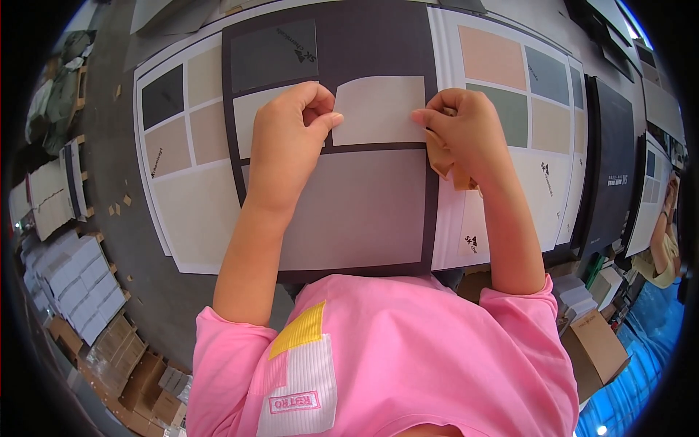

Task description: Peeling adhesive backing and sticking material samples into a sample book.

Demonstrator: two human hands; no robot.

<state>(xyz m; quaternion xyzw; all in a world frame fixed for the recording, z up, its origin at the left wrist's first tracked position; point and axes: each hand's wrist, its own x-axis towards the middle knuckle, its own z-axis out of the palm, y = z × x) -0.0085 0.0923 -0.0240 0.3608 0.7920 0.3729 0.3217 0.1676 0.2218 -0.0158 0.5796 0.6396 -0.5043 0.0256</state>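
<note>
A pale cream sample sheet [378, 113] lies in the upper right part of the dark board [378, 36] in front of me, its upper left edge curving slightly. Thumb and forefinger of my left hand [287, 142] pinch at its left edge. At its right edge, my right hand [470, 127] is closed, fingertips on the sheet. Crumpled brown paper strips [440, 156] hang from under the right palm. Another pale sheet [249, 120] is partly hidden by my left hand. Above it sits a dark grey sample [273, 54]; below spreads a large grey-mauve sample [357, 211].
White sample boards with coloured squares lie at left [207, 211] and right [510, 164]. A black binder [608, 160] stands further right. Stacked white packs [76, 284] and cardboard boxes [593, 349] are around the table. Another person's arm [662, 226] shows at far right.
</note>
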